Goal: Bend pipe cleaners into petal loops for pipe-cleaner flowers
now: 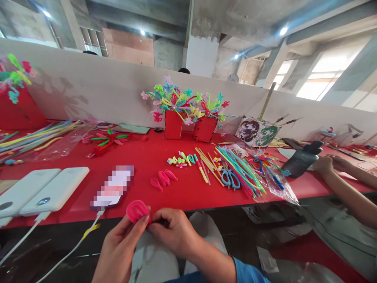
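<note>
Both my hands meet just below the red table's front edge (188,204). My left hand (122,245) pinches a pink pipe-cleaner coil (136,210) between thumb and forefinger. My right hand (173,230) grips the coil's other side with fingers curled. Three finished pink pipe-cleaner loops (163,179) lie on the table just beyond my hands. Farther back are small pipe-cleaner flowers (179,160), blue scissors (230,179) and a bundle of coloured pipe cleaners (241,169).
Two white power banks (44,192) with cables lie at the left, a phone (113,188) beside them. Two red boxes of pipe-cleaner flowers (188,118) stand at the back against a grey partition. Another person's arms (344,184) hold a dark phone (302,159) at the right.
</note>
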A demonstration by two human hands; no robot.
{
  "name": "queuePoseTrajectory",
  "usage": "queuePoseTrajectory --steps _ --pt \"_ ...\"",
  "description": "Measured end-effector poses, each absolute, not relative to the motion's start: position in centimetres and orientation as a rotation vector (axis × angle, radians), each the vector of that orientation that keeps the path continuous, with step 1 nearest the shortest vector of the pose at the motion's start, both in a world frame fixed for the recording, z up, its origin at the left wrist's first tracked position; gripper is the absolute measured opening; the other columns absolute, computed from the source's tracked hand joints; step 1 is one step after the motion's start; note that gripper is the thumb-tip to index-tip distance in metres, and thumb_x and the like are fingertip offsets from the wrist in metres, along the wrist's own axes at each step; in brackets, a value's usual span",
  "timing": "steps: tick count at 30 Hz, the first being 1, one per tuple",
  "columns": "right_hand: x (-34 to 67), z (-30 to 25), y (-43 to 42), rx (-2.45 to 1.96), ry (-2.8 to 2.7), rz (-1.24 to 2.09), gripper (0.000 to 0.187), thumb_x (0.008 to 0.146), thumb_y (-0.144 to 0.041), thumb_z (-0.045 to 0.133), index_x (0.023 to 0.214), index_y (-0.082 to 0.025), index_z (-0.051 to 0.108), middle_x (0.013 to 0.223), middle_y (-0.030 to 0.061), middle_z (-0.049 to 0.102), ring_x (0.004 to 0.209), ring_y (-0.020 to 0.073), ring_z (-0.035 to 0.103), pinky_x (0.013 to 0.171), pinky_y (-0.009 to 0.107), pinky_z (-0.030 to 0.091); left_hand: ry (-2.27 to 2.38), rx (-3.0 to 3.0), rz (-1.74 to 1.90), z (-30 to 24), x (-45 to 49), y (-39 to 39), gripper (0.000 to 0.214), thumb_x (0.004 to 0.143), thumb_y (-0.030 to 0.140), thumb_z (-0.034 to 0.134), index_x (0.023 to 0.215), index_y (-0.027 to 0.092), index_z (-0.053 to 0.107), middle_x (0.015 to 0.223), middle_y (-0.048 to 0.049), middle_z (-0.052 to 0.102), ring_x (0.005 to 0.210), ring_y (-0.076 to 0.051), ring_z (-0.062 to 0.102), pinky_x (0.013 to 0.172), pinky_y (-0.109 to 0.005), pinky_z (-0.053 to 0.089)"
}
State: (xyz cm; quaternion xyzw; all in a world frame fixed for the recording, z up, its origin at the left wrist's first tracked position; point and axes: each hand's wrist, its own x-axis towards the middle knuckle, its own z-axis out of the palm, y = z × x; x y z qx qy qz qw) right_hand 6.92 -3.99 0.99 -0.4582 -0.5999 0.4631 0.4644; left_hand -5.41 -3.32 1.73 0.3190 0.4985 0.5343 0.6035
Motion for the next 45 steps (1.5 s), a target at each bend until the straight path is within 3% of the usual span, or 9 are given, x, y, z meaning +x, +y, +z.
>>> queuePoseTrajectory --steps 4,8,12,18,24,28,39,42,45 --pt "6.8 0.3 -3.0 -1.160 -1.497 1.139 0.012 0.074 -0.020 0.060 0.081 -0.016 0.068 0.064 -0.0029 0.060 0.055 0.0077 0.051 0.051 0.015 0.038 1.237 0.648 1.218 1.5 -5.7 -2.8 0.038 0.039 0.038 0.084 0.069 0.020 0.070 0.062 0.0009 0.068 0.070 -0.020 0.064 0.061 -0.022 0.053" --pt "6.9 0.0 -2.1 -1.227 -1.686 0.846 0.031 0.071 -0.012 0.058 0.100 -0.021 0.063 0.080 -0.0005 0.066 0.068 0.0114 0.060 0.065 0.018 0.044 1.272 0.666 1.221 0.9 -5.8 -1.6 0.037 0.045 0.042 0.081 0.071 0.018 0.069 0.060 0.0002 0.067 0.066 -0.020 0.064 0.060 -0.026 0.053" --pt "6.7 -0.5 -0.9 -1.277 -1.841 0.638 0.021 0.072 -0.013 0.056 0.090 -0.021 0.065 0.078 0.0009 0.066 0.065 0.0127 0.060 0.062 0.020 0.044 1.368 0.722 1.225 0.2 -5.7 0.0 0.042 0.045 0.047 0.079 0.068 0.015 0.068 0.054 0.0000 0.065 0.058 -0.018 0.060 0.053 -0.025 0.050" --pt "7.6 -1.4 2.5 -1.304 -1.721 0.659 0.018 0.073 -0.008 0.052 0.080 -0.019 0.065 0.075 0.0019 0.066 0.068 0.0122 0.060 0.065 0.018 0.044 1.364 0.750 1.218 -1.1 -5.7 1.8 0.042 0.049 0.047 0.077 0.079 0.020 0.069 0.072 -0.0018 0.070 0.081 -0.023 0.064 0.067 -0.026 0.052" --pt "7.7 -2.5 3.2 -1.294 -1.713 0.671 0.020 0.071 -0.007 0.052 0.081 -0.019 0.064 0.076 0.0016 0.064 0.067 0.0124 0.059 0.063 0.019 0.043 1.414 0.773 1.177 0.2 -4.7 2.7 0.039 0.039 0.048 0.080 0.062 0.017 0.070 0.062 -0.0037 0.069 0.064 -0.020 0.061 0.059 -0.026 0.052" --pt "7.8 -2.8 3.1 -1.292 -1.656 0.667 0.019 0.070 -0.007 0.052 0.080 -0.018 0.064 0.074 0.0026 0.063 0.066 0.0128 0.058 0.062 0.019 0.043 1.316 0.705 1.126 -1.0 -4.8 3.2 0.034 0.051 0.046 0.077 0.067 0.017 0.069 0.064 -0.0031 0.069 0.066 -0.021 0.062 0.062 -0.029 0.051" --pt "8.0 -2.7 3.6 -1.162 -1.655 0.600 0.011 0.074 -0.015 0.051 0.072 -0.018 0.061 0.064 0.0011 0.058 0.058 0.0108 0.052 0.055 0.018 0.037 1.338 0.791 1.149 -2.2 -5.0 3.3 0.035 0.056 0.045 0.075 0.067 0.013 0.067 0.063 -0.0049 0.068 0.066 -0.024 0.063 0.063 -0.033 0.052" --pt "8.2 -2.4 3.5 -1.166 -1.627 0.700 0.014 0.076 -0.017 0.047 0.066 -0.016 0.057 0.062 0.0002 0.053 0.057 0.0104 0.048 0.055 0.019 0.034 1.341 0.879 1.152 -2.4 -5.2 3.3 0.034 0.058 0.046 0.073 0.069 0.014 0.068 0.061 -0.0036 0.067 0.067 -0.024 0.064 0.063 -0.033 0.053" --pt "8.2 -1.9 3.3 -1.218 -1.470 1.020 0.016 0.074 -0.022 0.045 0.061 -0.016 0.051 0.056 -0.0016 0.045 0.053 0.0090 0.041 0.052 0.019 0.031 1.381 1.040 1.092 -2.4 -5.5 3.4 0.032 0.060 0.047 0.071 0.063 0.016 0.067 0.056 -0.0018 0.065 0.060 -0.022 0.061 0.058 -0.030 0.052"
